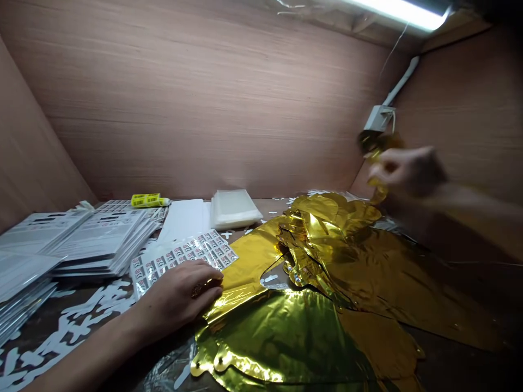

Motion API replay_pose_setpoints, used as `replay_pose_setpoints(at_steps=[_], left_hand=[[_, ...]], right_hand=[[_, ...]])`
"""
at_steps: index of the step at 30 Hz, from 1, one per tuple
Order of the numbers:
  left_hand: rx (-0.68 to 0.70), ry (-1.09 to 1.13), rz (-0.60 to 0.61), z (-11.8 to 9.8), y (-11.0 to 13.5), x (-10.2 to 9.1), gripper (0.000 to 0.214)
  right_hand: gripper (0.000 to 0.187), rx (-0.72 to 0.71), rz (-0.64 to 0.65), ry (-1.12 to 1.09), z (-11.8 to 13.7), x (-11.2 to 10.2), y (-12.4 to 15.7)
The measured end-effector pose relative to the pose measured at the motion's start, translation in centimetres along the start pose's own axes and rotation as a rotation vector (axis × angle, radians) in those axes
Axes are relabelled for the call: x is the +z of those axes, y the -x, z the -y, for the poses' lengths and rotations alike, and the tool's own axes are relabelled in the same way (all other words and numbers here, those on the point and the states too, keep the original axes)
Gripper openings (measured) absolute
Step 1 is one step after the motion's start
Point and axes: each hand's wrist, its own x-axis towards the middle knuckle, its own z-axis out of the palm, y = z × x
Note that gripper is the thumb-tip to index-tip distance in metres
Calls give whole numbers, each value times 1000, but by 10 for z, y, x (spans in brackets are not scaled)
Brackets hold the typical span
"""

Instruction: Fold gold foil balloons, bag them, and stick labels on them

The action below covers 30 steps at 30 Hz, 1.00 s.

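A heap of crumpled gold foil balloons fills the middle and right of the table. My left hand lies flat at the lower middle, its fingertips on the edge of a gold foil balloon and its side against a sheet of small printed stickers. It grips nothing that I can see. My right hand is blurred with motion above the heap, pinching a strip of gold foil that trails down from its fingers.
Stacks of printed sheets in plastic lie at the left, beside a yellow tube, white paper and a pile of clear bags. White die-cut scraps lie at lower left. Wood panels wall the back and right.
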Motion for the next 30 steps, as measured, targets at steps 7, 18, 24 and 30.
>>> replay_pose_setpoints(at_steps=[7,18,24,30], left_hand=[[15,25,-60,-16,-8,-5,23],[503,-57,285,-94,-190,42,49],[587,-10,440,-108,-235,93,30],[526,61,380,-125,-248,94,16]], right_hand=[[39,-232,209,133,-15,14,63],[38,369,-61,-374,-62,-10,67],[40,428,-69,-505,-73,-17,73],[42,469,-97,-589,-73,-29,73]])
